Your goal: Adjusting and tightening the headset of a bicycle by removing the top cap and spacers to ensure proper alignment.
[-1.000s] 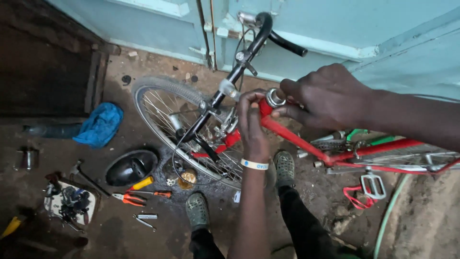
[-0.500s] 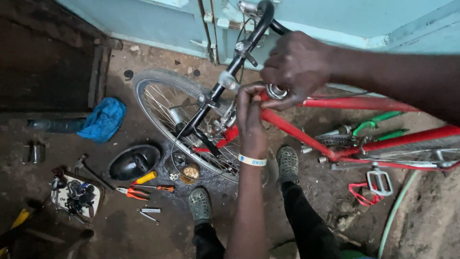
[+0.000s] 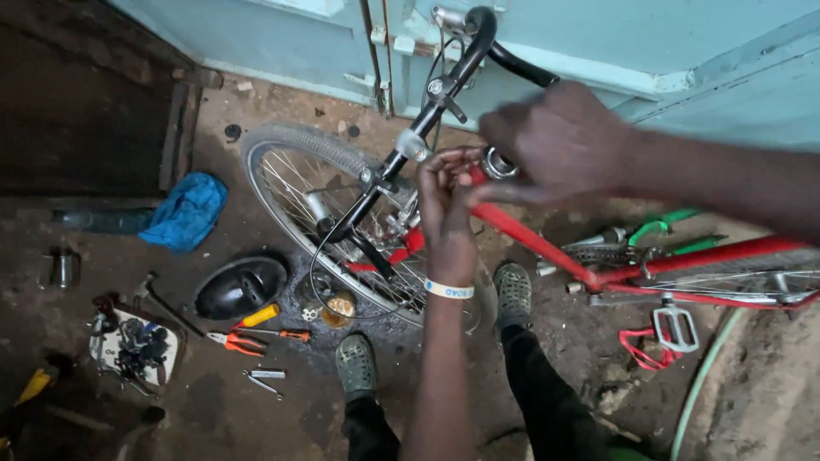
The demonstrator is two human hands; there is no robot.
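A red bicycle frame point(image 3: 547, 248) lies across in front of me, its black fork and front wheel point(image 3: 342, 230) turned toward the teal door. My left hand point(image 3: 444, 201), with a white wristband, has its fingers curled around the frame at the head tube. My right hand point(image 3: 559, 141) reaches in from the right and grips the shiny metal headset ring point(image 3: 495, 164) on top of the head tube. Black handlebars point(image 3: 478, 34) stick up toward the door.
On the dirt floor to the left lie a black saddle point(image 3: 239, 286), orange-handled pliers point(image 3: 235, 341), a screwdriver point(image 3: 278, 333), a tray of small parts point(image 3: 137, 346), a blue cloth point(image 3: 188, 209) and a small tin point(image 3: 340, 307). A pedal point(image 3: 675, 329) hangs at the right.
My view has shifted, so the bicycle sits slightly higher and to the right. My right hand has moved over the headset ring and closed on it; the left hand stays at the head tube.
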